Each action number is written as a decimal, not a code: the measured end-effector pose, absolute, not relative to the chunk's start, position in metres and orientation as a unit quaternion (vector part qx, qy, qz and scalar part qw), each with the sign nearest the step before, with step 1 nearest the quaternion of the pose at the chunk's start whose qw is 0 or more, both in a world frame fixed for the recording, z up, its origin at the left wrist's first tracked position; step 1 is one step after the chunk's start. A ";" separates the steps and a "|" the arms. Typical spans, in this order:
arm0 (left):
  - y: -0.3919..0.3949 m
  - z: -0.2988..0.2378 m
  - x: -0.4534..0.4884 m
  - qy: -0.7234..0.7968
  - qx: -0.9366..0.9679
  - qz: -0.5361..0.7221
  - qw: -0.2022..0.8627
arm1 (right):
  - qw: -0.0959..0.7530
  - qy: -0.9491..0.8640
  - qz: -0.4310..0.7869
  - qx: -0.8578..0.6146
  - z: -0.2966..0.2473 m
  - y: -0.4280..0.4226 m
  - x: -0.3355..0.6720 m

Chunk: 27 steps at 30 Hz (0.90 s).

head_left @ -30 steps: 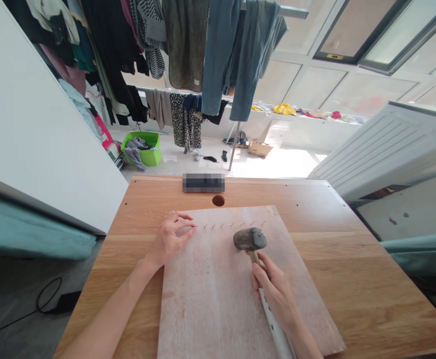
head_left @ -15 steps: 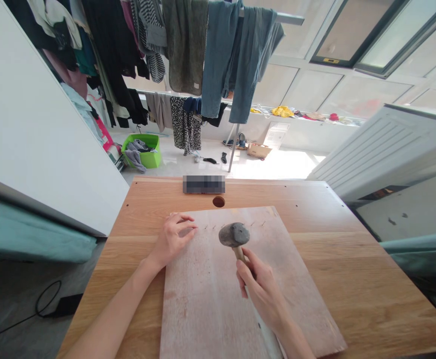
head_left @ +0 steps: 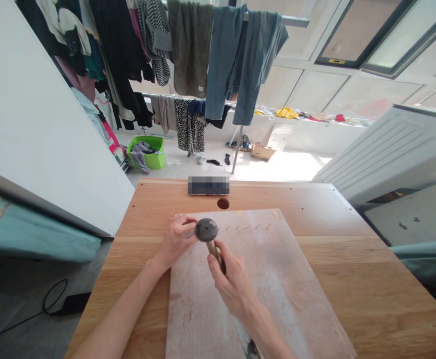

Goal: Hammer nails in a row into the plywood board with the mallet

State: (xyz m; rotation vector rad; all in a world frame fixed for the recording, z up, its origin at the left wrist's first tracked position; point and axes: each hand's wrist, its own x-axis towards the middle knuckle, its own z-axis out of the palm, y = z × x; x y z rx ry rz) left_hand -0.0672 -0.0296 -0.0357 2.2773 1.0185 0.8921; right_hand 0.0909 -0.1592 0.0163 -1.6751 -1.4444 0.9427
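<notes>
My right hand (head_left: 233,279) grips a rubber mallet (head_left: 206,230) by its pale handle. The dark round head is up over the far left part of a worn wooden board (head_left: 210,299). My left hand (head_left: 175,240) rests at the board's far left corner, thumb and fingers drawn together close beside the mallet head. The head covers the fingertips, so whatever they pinch is hidden. Several thin nails (head_left: 247,227) stand in a row across the far part of the board, to the right of the mallet head.
Under the board is a wooden table (head_left: 333,269) with a round hole (head_left: 223,203) and a dark blurred-out box (head_left: 208,185) near its far edge. Beyond are hanging clothes (head_left: 223,65) and a green basket (head_left: 154,158). A white panel (head_left: 53,109) stands at left.
My right hand has carried the mallet left, from over the nail row to beside my left fingertips. My left hand stays at the board's corner. The whole view has shifted slightly.
</notes>
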 end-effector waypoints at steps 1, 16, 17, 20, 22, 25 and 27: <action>-0.030 -0.035 -0.067 0.373 0.834 0.325 0.245 | 0.365 -0.551 0.377 -0.649 0.016 -0.160 0.092; -0.031 -0.040 -0.067 0.384 0.839 0.318 0.216 | 0.543 -0.207 0.516 -0.630 -0.008 -0.232 0.127; -0.031 -0.040 -0.067 0.383 0.840 0.319 0.216 | 0.538 -0.208 0.516 -0.633 -0.010 -0.235 0.130; -0.030 -0.040 -0.067 0.388 0.832 0.332 0.217 | 0.506 -0.240 0.537 -0.631 -0.012 -0.241 0.136; -0.033 -0.038 -0.068 0.400 0.823 0.348 0.204 | 0.477 -0.271 0.545 -0.634 -0.010 -0.246 0.139; -0.048 -0.036 -0.076 0.425 0.816 0.356 0.160 | 0.448 -0.348 0.474 -0.673 -0.007 -0.258 0.149; -0.067 -0.037 -0.089 0.448 0.813 0.347 0.135 | 0.444 -0.403 0.368 -0.710 -0.004 -0.266 0.161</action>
